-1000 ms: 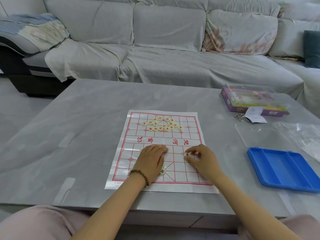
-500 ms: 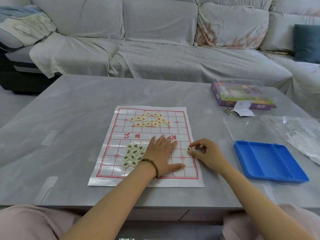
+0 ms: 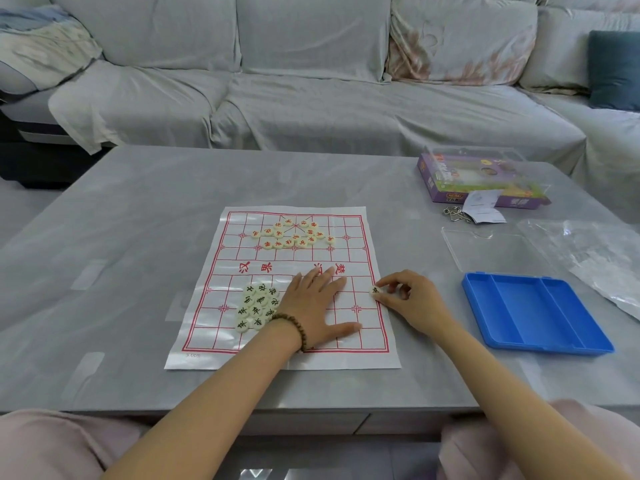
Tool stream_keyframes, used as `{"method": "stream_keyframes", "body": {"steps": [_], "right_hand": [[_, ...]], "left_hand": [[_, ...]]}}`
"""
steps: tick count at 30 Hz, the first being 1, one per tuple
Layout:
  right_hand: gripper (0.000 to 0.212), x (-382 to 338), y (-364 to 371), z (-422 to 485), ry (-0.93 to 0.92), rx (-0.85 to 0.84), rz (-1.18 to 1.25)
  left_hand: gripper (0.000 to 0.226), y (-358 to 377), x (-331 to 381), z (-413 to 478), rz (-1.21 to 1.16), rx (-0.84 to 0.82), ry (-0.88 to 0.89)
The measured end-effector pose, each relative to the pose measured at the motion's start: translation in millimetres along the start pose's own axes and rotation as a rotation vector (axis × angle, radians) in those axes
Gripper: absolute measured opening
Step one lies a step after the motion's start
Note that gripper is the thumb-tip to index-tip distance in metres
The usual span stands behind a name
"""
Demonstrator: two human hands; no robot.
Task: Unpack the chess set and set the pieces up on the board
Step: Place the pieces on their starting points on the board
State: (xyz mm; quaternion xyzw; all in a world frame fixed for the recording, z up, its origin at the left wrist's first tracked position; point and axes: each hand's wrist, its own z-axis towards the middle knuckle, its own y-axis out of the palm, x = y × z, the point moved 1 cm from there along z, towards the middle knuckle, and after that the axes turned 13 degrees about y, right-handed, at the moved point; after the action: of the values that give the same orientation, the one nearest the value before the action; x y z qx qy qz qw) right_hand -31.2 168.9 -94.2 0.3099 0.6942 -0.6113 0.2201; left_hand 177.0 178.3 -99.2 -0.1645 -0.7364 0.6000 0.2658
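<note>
A white paper chess board (image 3: pixel 228 271) with a red grid lies flat on the grey table. Several cream discs with red characters (image 3: pixel 292 234) are bunched on its far half. Several cream discs with black characters (image 3: pixel 257 307) are bunched on its near left part. My left hand (image 3: pixel 317 304) lies flat on the near half with fingers spread, just right of the black pile. My right hand (image 3: pixel 403 299) pinches a single black-marked disc (image 3: pixel 374 291) at the board's right edge line.
A blue plastic tray (image 3: pixel 535 315) sits right of the board, with a clear lid (image 3: pixel 485 252) behind it and a clear plastic bag (image 3: pixel 595 258) at the far right. A purple box (image 3: pixel 481 181), a paper slip and a metal ring puzzle lie beyond. A grey sofa stands behind the table.
My left hand moved right off the black pile and flattened on the board. My right hand carried its disc rightward to the board's right edge.
</note>
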Motion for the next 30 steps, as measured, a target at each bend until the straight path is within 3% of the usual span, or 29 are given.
{"method": "stream_keyframes", "body": {"steps": [6, 9, 13, 21, 30], "right_hand": [[0.028, -12, 1, -7, -0.002, 0.046, 0.020], [0.021, -37, 14, -15, -0.092, 0.049, 0.023], [0.019, -75, 50, -20, -0.198, -0.090, 0.008], [0.024, -105, 73, -22, -0.213, -0.324, -0.145], [0.018, -89, 58, -24, -0.151, -0.212, -0.294]], "left_hand": [[0.058, -37, -32, -31, -0.347, 0.333, -0.065], [0.045, -38, -67, -61, -0.392, 0.419, -0.131], [0.031, -27, -92, -93, -0.407, 0.452, -0.188], [0.035, -12, -78, -107, -0.413, 0.445, -0.125], [0.034, -8, -60, -85, -0.369, 0.399, -0.087]]}}
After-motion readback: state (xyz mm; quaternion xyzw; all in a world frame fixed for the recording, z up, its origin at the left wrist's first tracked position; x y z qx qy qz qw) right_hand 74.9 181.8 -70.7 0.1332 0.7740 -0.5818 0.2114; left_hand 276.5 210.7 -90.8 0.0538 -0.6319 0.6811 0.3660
